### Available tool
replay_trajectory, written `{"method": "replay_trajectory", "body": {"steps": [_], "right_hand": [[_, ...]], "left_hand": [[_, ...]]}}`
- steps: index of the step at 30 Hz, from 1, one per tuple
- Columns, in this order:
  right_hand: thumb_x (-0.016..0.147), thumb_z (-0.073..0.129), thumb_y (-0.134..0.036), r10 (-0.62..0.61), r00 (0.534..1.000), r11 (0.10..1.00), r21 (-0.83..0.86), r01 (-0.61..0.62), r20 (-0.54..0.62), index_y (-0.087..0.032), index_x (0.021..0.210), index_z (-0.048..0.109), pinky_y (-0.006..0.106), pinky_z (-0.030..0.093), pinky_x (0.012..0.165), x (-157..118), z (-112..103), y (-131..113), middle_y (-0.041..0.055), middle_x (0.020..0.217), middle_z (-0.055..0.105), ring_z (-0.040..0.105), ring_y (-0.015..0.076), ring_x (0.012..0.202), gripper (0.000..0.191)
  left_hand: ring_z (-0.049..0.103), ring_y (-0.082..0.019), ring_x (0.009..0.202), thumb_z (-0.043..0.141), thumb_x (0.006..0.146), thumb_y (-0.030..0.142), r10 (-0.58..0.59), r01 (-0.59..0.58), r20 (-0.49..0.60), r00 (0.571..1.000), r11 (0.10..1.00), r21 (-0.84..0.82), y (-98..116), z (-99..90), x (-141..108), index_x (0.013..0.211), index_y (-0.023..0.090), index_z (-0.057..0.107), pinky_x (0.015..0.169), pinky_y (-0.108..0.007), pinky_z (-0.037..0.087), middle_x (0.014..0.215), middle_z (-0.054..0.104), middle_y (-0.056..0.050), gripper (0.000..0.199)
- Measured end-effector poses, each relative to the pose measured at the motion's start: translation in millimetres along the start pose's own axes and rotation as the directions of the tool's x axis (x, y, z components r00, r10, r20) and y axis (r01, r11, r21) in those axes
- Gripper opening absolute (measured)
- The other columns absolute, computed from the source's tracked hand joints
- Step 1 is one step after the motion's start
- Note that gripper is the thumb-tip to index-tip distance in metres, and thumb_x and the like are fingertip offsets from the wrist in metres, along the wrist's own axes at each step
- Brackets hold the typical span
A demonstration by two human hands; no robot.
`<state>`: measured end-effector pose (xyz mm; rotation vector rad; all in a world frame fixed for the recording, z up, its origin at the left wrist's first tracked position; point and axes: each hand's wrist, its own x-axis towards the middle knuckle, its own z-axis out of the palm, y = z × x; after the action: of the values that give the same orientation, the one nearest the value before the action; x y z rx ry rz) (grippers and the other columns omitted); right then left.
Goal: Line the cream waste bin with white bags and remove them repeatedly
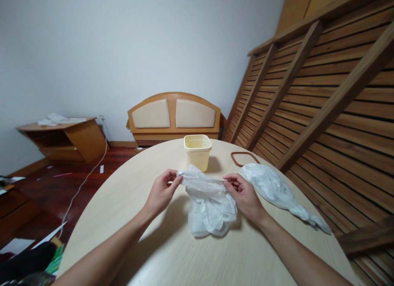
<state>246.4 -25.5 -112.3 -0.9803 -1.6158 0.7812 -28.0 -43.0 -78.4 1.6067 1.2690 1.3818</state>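
Observation:
A thin white plastic bag (pixel 211 210) hangs between my two hands above the round table, its upper edge stretched sideways. My left hand (pixel 161 191) pinches the left corner of that edge between thumb and fingers. At the opposite corner, my right hand (pixel 244 195) grips the edge the same way. Just beyond the bag stands a pale yellow square bin (pixel 198 154), upright, with its top uncovered. Right of the bin lies a brown rounded square ring (pixel 245 158). A bundle of white plastic bags (pixel 273 187), narrowing to a twisted tail, rests beside my right hand.
The round light wood table (pixel 129 208) spans the foreground. Behind it is a headboard (pixel 174 132) against the wall. A large slatted wooden frame (pixel 323 113) leans on the right. At the left stand a low cabinet (pixel 80 142) and a white cable (pixel 83 183) on the floor.

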Motion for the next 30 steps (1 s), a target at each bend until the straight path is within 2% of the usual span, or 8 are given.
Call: {"method": "replay_trajectory", "body": {"steps": [6, 12, 16, 21, 27, 30], "right_hand": [[0.086, 0.066, -0.056, 0.056, 0.998, 0.994, 0.090, -0.058, 0.021, -0.023, 0.108, 0.059, 0.029, 0.056, 0.068, 2.7, -5.3, 2.4, 0.0050, 0.090, 0.070, 0.068, 0.0186, 0.081, 0.040], [0.083, 0.069, -0.059, 0.158, 0.980, 0.970, 0.168, -0.177, 0.121, -0.022, 0.108, 0.059, 0.030, 0.054, 0.070, 1.4, -4.9, -0.6, 0.0072, 0.099, 0.069, 0.067, 0.0186, 0.083, 0.046], [0.085, 0.068, -0.057, 0.220, 0.947, 0.949, 0.175, -0.263, 0.236, -0.020, 0.106, 0.060, 0.026, 0.047, 0.060, -1.9, -5.7, 0.4, 0.0027, 0.085, 0.066, 0.061, 0.0152, 0.071, 0.043], [0.081, 0.075, -0.051, 0.185, 0.927, 0.958, 0.150, -0.244, 0.326, -0.018, 0.109, 0.062, 0.025, 0.042, 0.061, -2.1, -9.5, 3.4, -0.0015, 0.078, 0.058, 0.053, 0.0120, 0.067, 0.045], [0.072, 0.084, -0.037, 0.209, 0.848, 0.940, 0.139, -0.311, 0.486, -0.020, 0.131, 0.053, 0.024, 0.040, 0.061, -3.1, -13.7, -0.3, -0.0063, 0.074, 0.055, 0.051, 0.0107, 0.065, 0.069], [0.074, 0.082, -0.031, 0.186, 0.865, 0.960, 0.099, -0.260, 0.467, -0.021, 0.133, 0.053, 0.024, 0.042, 0.063, -3.2, -13.9, 0.1, -0.0076, 0.072, 0.052, 0.051, 0.0104, 0.065, 0.067]], "left_hand": [[0.061, -0.014, 0.060, 0.073, 0.075, 0.059, -0.062, 0.056, -0.042, 0.997, 0.989, -0.139, -2.0, -0.9, 2.2, 0.091, 0.015, 0.062, 0.056, -0.025, 0.049, 0.066, 0.064, 0.001, 0.048], [0.061, -0.013, 0.058, 0.074, 0.070, 0.063, -0.127, 0.104, -0.127, 0.984, 0.979, -0.174, -2.1, -7.2, 6.8, 0.090, 0.014, 0.062, 0.051, -0.023, 0.049, 0.071, 0.065, 0.000, 0.054], [0.061, -0.013, 0.057, 0.074, 0.069, 0.065, -0.155, 0.126, -0.179, 0.972, 0.978, -0.166, -4.7, -11.0, 10.1, 0.089, 0.014, 0.062, 0.050, -0.023, 0.050, 0.069, 0.065, 0.000, 0.056], [0.062, -0.013, 0.059, 0.073, 0.069, 0.065, -0.161, 0.127, -0.207, 0.965, 0.977, -0.168, -5.6, -13.3, 10.9, 0.090, 0.015, 0.063, 0.051, -0.023, 0.050, 0.071, 0.065, 0.000, 0.055], [0.063, -0.014, 0.061, 0.074, 0.069, 0.064, -0.155, 0.115, -0.232, 0.960, 0.977, -0.177, -4.0, -13.0, 11.7, 0.090, 0.014, 0.062, 0.051, -0.023, 0.050, 0.076, 0.067, -0.002, 0.055], [0.063, -0.015, 0.064, 0.073, 0.070, 0.064, -0.155, 0.115, -0.236, 0.959, 0.978, -0.175, -4.0, -13.7, 12.0, 0.091, 0.015, 0.062, 0.052, -0.023, 0.050, 0.077, 0.067, -0.002, 0.055]]}}
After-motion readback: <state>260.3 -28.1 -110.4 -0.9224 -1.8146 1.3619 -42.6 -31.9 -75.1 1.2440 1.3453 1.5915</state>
